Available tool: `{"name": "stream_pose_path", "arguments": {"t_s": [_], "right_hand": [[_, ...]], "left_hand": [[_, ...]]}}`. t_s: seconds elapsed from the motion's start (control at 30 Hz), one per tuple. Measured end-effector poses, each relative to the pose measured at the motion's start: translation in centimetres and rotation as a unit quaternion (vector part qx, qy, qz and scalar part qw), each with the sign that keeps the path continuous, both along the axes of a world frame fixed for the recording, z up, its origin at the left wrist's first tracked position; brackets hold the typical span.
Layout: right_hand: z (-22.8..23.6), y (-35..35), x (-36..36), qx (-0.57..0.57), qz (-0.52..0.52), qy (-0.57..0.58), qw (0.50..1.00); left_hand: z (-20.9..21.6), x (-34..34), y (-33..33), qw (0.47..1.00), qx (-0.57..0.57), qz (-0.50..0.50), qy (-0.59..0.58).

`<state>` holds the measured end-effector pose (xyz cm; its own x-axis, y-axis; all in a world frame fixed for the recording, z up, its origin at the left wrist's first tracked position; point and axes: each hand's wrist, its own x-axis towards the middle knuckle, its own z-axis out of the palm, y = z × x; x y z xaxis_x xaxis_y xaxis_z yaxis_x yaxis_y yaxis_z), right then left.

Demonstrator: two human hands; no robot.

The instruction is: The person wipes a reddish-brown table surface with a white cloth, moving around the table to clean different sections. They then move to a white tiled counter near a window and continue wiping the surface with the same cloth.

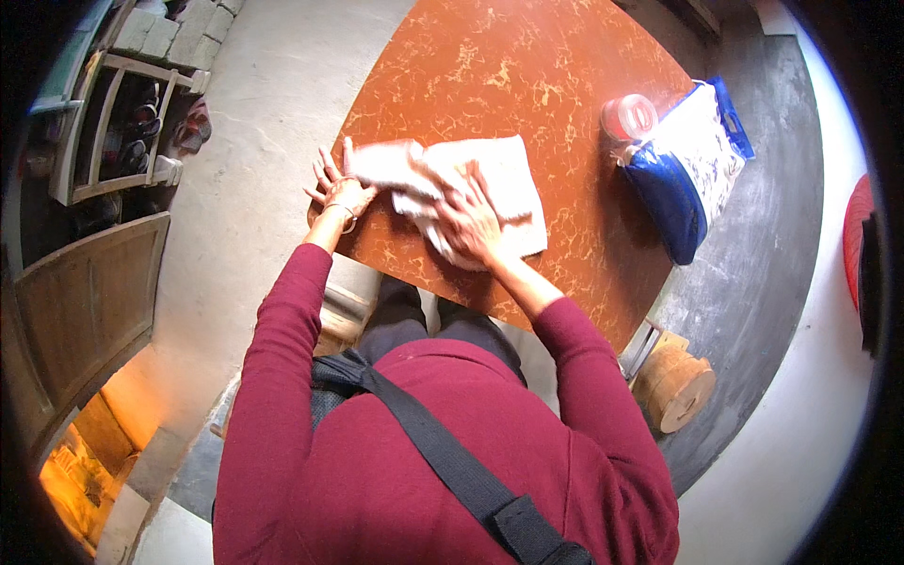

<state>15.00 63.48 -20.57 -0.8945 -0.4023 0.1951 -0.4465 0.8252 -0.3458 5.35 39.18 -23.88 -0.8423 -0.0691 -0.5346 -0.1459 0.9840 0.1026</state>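
Observation:
A crumpled white cloth point(518, 174) lies partly folded on a reddish-brown table point(471, 56) with a yellow marbled pattern. My right hand point(471, 224) presses on the cloth's middle, its fingers stretched out over the folds and slightly blurred. At the cloth's left end, my left hand point(346, 193) is open with fingers spread, by the table's left edge. Its thumb side touches the cloth or lies right beside it; I cannot tell which.
On the table's right side stand a clear round jar point(631, 118) with something reddish in it and a blue and white bag point(692, 165). A round wooden piece point(676, 388) is below the right edge. Shoes sit on a wooden rack point(118, 127) at the left.

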Motion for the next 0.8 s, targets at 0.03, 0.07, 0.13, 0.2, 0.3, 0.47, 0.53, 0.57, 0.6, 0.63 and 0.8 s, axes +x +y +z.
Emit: {"name": "stream_pose_path", "arguments": {"t_s": [0.03, 0.07, 0.13, 0.2, 0.3, 0.47, 0.53, 0.57, 0.6, 0.63, 0.8], "right_hand": [[-0.3, 0.9, 1.4, -0.017, 0.026, 0.008, 0.999], [-1.7, 2.3, 3.0, -0.023, 0.007, -0.034, 0.999], [-3.2, 6.3, 2.7, -0.063, -0.107, -0.145, 0.982], [-2.7, 9.7, -2.0, 0.093, -0.143, 0.050, 0.984], [-4.0, 10.2, -9.2, 0.038, -0.325, 0.007, 0.945], [-4.5, 2.5, -15.1, -0.002, -0.275, 0.002, 0.961], [-1.6, -2.2, -12.7, 0.066, -0.121, -0.044, 0.989], [-1.0, -2.5, -10.9, 0.065, -0.064, -0.018, 0.996], [-0.5, -2.4, -9.2, 0.064, -0.007, 0.008, 0.998], [-0.7, -1.9, -7.4, -0.030, 0.010, -0.005, 0.999], [-4.1, 6.8, -9.9, 0.032, -0.132, 0.042, 0.990]], "left_hand": [[0.9, -0.1, 0.6, 1.000, 0.013, 0.018, -0.006], [-1.5, 0.0, -0.3, 1.000, -0.011, 0.006, 0.024], [1.5, 0.2, 0.8, 0.998, 0.060, 0.013, 0.028], [1.7, 0.2, 0.6, 0.998, 0.052, 0.016, 0.018], [1.8, 0.2, 0.7, 0.998, 0.057, 0.017, 0.018], [1.0, -0.1, 1.1, 0.998, 0.063, -0.002, 0.028], [1.5, 0.2, 0.4, 0.998, 0.062, 0.018, 0.019], [1.3, 0.2, 0.4, 0.998, 0.063, 0.018, 0.019], [1.1, 0.2, 0.3, 0.998, 0.065, 0.018, 0.020], [0.7, 0.3, 0.1, 0.997, 0.067, 0.018, 0.020], [3.0, -0.1, 0.6, 0.996, 0.087, 0.025, -0.017]]}}
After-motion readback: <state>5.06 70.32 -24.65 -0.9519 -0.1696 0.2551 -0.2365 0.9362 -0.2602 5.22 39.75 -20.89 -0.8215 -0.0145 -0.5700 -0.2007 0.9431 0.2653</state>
